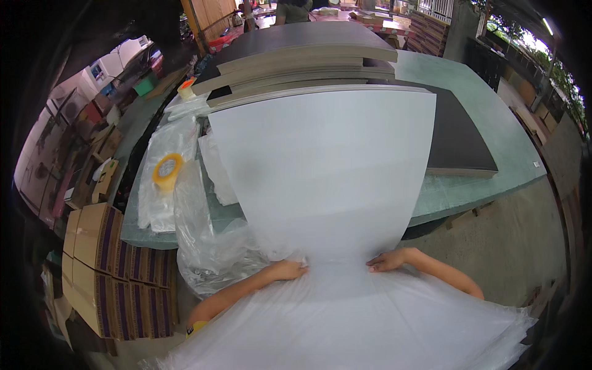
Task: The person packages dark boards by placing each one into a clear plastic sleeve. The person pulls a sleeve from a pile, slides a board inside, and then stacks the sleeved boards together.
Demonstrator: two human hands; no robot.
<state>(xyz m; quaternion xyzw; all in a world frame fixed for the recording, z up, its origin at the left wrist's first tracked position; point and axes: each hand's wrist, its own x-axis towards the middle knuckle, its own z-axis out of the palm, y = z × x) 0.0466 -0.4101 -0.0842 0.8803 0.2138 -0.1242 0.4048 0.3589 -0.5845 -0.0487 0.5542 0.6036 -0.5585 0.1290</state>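
A large white panel stretches from the stack on the table toward me. Its near end runs into a wide clear plastic sheet or bag that spreads over the lower part of the view. My left hand is closed on the plastic at the panel's near left. At the near right, my right hand pinches the plastic, thumb and fingers together. Between the hands the plastic is gathered and creased. Whether it also wraps the panel's far part, I cannot tell.
Dark-topped boards are stacked behind the panel on a green table. Tape rolls and crumpled clear bags lie at left. Bundled cartons stand beside the table. A person is at the far back.
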